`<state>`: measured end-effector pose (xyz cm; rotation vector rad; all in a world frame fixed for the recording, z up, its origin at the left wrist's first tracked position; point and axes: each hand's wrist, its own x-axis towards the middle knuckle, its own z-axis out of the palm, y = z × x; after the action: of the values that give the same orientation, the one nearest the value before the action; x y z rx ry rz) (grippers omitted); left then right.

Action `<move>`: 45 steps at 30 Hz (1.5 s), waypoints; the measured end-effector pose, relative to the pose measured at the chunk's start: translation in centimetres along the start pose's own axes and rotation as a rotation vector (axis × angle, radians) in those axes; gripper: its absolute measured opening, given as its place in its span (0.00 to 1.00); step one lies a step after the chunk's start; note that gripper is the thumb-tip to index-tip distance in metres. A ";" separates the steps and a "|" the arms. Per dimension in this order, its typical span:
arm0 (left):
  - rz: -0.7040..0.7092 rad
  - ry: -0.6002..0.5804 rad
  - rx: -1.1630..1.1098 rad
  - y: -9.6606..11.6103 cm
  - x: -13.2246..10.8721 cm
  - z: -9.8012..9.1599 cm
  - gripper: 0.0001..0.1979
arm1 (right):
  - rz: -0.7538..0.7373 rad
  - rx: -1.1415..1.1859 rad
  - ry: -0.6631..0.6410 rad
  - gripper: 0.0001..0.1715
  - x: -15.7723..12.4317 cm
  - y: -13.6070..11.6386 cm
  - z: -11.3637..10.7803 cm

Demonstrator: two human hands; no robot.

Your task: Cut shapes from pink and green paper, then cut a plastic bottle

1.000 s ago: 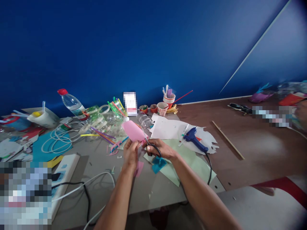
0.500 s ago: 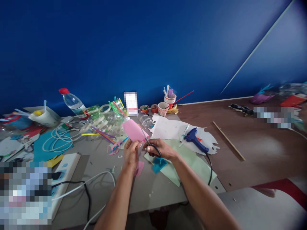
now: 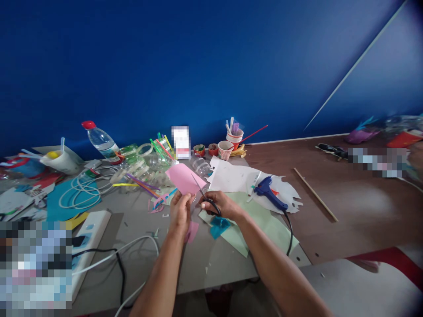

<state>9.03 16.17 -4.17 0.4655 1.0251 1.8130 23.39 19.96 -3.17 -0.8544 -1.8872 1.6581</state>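
Note:
My left hand point(image 3: 181, 210) pinches the lower edge of a piece of pink paper point(image 3: 183, 178), holding it above the table. The black-handled scissors point(image 3: 214, 207) are in my right hand point(image 3: 222, 204), with fingers wrapped around the handles. Their blades point up and left, lying across the right part of the pink paper. Beneath my hands are a pink scrap point(image 3: 191, 232), a teal scrap point(image 3: 220, 227) and a pale green sheet point(image 3: 261, 222).
A blue glue gun point(image 3: 270, 193) lies on white cut paper point(image 3: 231, 176) to the right, beside a wooden stick point(image 3: 315, 194). At left are a power strip point(image 3: 94, 237), loose cables and a water bottle point(image 3: 101, 141). Paper cups point(image 3: 225, 150) stand near the blue wall.
The pink paper has turned and tilted slightly, showing more of its right corner. The scissor blades now show more fully across it. Both arms stay almost in place.

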 end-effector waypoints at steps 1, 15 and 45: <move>0.002 0.002 0.001 0.0 0.0 0.0 0.06 | -0.001 -0.004 0.002 0.32 0.0 0.1 0.0; 0.008 0.027 -0.016 0.0 0.3 -0.1 0.06 | 0.037 0.027 0.058 0.30 0.2 -0.1 0.3; -0.104 0.098 -0.203 0.9 0.9 -0.4 0.07 | 0.053 -0.033 0.069 0.26 0.4 0.4 0.5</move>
<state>7.80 16.57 -3.76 0.1987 0.9017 1.8375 22.81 19.88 -3.62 -0.9704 -1.8647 1.6110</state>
